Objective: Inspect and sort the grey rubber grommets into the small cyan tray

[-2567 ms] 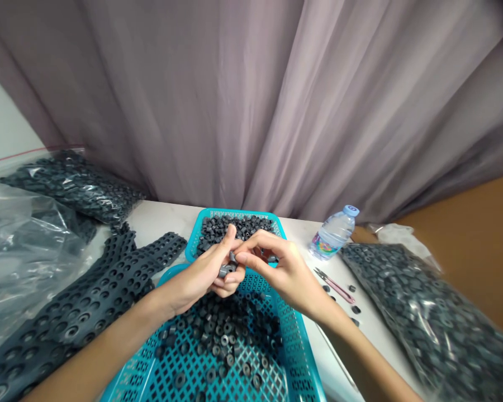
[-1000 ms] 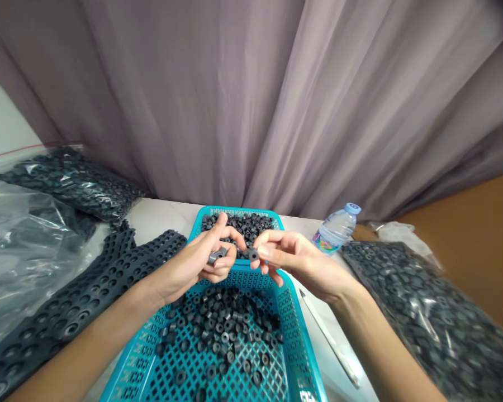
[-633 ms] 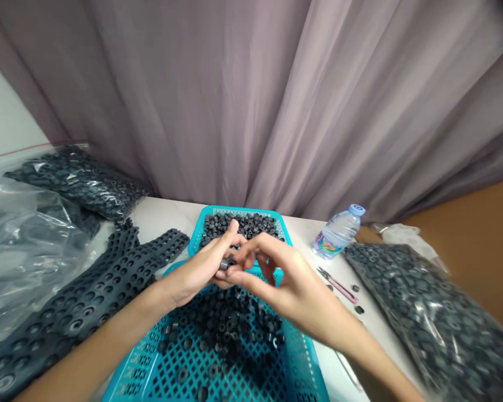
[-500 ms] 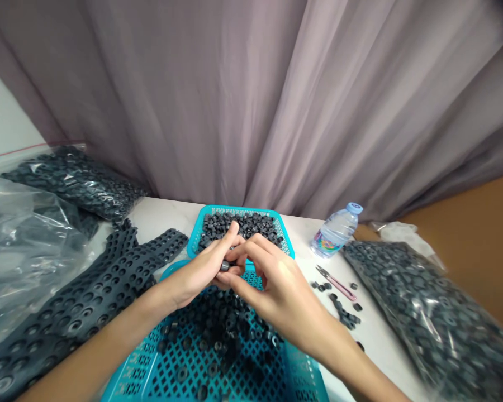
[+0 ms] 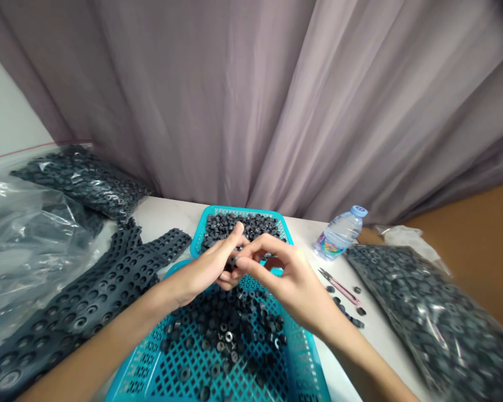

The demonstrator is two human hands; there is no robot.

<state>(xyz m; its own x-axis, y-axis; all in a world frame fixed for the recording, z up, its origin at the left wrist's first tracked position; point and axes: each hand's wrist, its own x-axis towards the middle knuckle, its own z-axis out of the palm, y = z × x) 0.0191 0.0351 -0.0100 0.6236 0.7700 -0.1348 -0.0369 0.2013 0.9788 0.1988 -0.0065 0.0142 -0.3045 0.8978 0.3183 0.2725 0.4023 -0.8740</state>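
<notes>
My left hand (image 5: 207, 269) and my right hand (image 5: 285, 277) meet above the near teal basket (image 5: 295, 357). Both are closed, fingertips pinched together on small dark grey rubber rings (image 5: 232, 262). The left hand cups a few rings against its fingers; the right thumb and forefinger pinch at the same spot. Below them, several loose grey rings (image 5: 230, 329) lie on the basket's mesh floor. A second teal basket (image 5: 201, 237), heaped with rings, stands just behind the hands.
Dark perforated rubber sheets (image 5: 88, 296) lie at the left. Clear bags of rings sit at far left (image 5: 84, 178) and at right (image 5: 427, 312). A water bottle (image 5: 339, 234), pink snips (image 5: 337, 286) and a few stray rings (image 5: 352, 318) lie on the white table. A curtain hangs behind.
A second ago the hands were apart, the right pinching a single ring. They have since come together over the near basket and stay joined; the view shifted slightly.
</notes>
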